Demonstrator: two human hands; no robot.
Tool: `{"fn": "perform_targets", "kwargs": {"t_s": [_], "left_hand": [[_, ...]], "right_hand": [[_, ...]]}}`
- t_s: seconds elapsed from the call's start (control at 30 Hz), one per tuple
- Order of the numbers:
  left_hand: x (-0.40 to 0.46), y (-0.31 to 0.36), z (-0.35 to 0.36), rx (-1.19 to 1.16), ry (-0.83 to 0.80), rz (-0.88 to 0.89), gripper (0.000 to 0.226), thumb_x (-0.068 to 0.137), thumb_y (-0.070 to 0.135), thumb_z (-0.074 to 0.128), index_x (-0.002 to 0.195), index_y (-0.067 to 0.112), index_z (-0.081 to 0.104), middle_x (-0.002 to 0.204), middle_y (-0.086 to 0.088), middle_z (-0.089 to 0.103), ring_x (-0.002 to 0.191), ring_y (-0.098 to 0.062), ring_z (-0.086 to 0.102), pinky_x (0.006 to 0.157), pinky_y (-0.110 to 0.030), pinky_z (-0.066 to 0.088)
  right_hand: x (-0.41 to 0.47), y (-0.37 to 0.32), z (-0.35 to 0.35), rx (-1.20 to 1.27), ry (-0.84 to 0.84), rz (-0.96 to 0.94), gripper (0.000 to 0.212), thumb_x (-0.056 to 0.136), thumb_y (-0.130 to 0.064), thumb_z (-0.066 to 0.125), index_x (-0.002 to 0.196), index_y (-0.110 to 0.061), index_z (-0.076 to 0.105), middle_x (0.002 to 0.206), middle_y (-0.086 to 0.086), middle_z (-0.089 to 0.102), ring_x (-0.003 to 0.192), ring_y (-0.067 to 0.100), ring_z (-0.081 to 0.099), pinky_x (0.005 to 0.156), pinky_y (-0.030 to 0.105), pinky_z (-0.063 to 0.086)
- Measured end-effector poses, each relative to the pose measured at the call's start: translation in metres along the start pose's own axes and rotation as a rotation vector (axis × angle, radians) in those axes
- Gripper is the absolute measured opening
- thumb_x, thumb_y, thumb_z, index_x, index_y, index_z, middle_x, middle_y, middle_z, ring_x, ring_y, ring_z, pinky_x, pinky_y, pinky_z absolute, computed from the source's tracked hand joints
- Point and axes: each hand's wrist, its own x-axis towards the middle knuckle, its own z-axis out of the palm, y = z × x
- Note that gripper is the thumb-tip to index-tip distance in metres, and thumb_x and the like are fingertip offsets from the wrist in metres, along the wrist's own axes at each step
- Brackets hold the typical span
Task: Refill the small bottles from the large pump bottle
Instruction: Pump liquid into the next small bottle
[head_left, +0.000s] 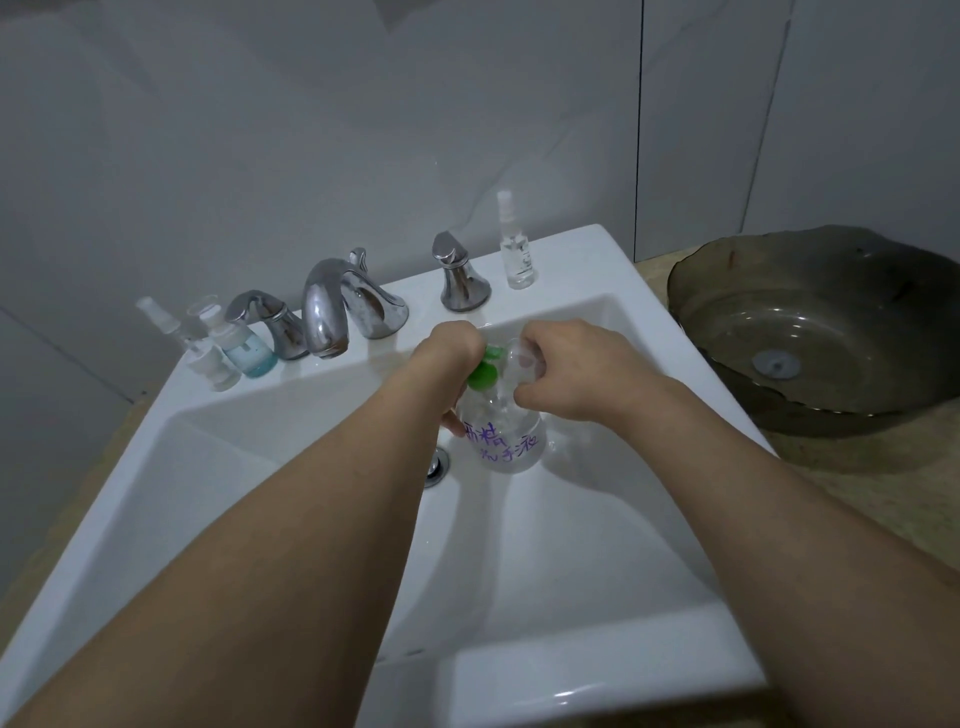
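- Head view: the large pump bottle (506, 441) hangs over the sink (597, 649) basin, a little right of the drain (436, 466), clear, with purple handwriting, its long axis about upright and its green pump head (483, 371) at 12 o'clock from its body.
- Left hand (451, 347) sits on top of the pump, fingers curled round the green head; a fingertip shows at the bottle's shoulder.
- Right hand (561, 364) is at 3 o'clock from the pump, touching it, fingers pinching a small clear bottle (517, 358) whose mouth I judge is at the spout; the meeting point is hidden.
- The coming press depends on spout and small mouth staying in line; both hands are equally near.
- A filled spray bottle (518, 249) stands on the rim at 12 o'clock, well apart.
- More small bottles (228, 343) cluster at 10 o'clock beside the left tap handle (270, 322).
- Faucet (332, 306) stands near at 11 o'clock, not in the way.
- A dark glass basin (831, 332) lies at 3 o'clock.
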Motion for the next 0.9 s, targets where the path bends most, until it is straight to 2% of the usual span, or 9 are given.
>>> {"fn": "perform_targets", "kwargs": {"t_s": [0.3,0.47,0.7,0.8,0.9], "left_hand": [[0.002,-0.004,-0.002,-0.008,-0.018,0.002,0.031,0.087,0.017,0.033,0.096,0.0,0.057,0.11,-0.027,0.057,0.087,-0.052,0.062,0.066,-0.064,0.055],[0.005,-0.002,-0.01,0.034,-0.093,-0.036,0.047,0.085,0.026,0.031,0.108,0.0,0.062,0.113,-0.024,0.063,0.086,-0.047,0.066,0.063,-0.061,0.056],[0.005,0.006,-0.019,0.065,-0.185,-0.061,0.05,0.087,0.031,0.033,0.115,0.001,0.061,0.117,-0.024,0.062,0.096,-0.05,0.063,0.062,-0.064,0.054],[0.006,0.007,-0.018,0.109,-0.162,-0.057,0.054,0.085,0.034,0.032,0.114,-0.001,0.061,0.112,-0.024,0.064,0.089,-0.052,0.065,0.064,-0.064,0.054],[0.007,0.005,-0.014,0.142,-0.108,-0.033,0.055,0.078,0.032,0.03,0.105,-0.002,0.064,0.1,-0.026,0.068,0.078,-0.051,0.068,0.075,-0.063,0.053]], "right_hand": [[0.002,-0.001,0.002,-0.009,-0.001,-0.011,0.024,0.065,-0.038,0.063,0.073,-0.026,0.043,0.078,-0.008,0.056,0.074,0.02,0.054,0.054,0.027,0.03],[0.0,-0.002,0.0,0.014,0.032,-0.019,0.025,0.065,-0.039,0.063,0.082,-0.026,0.051,0.083,-0.007,0.06,0.076,0.02,0.056,0.059,0.029,0.035],[-0.001,-0.003,-0.003,0.024,0.066,-0.038,0.026,0.066,-0.039,0.062,0.087,-0.026,0.052,0.084,-0.007,0.061,0.077,0.019,0.056,0.061,0.029,0.037],[-0.001,-0.003,-0.004,0.022,0.06,-0.037,0.027,0.066,-0.039,0.062,0.087,-0.026,0.052,0.085,-0.007,0.061,0.077,0.019,0.056,0.06,0.029,0.036],[0.0,-0.003,-0.004,0.033,0.055,-0.027,0.026,0.067,-0.039,0.062,0.088,-0.026,0.053,0.086,-0.007,0.061,0.078,0.019,0.057,0.061,0.029,0.036]]}}
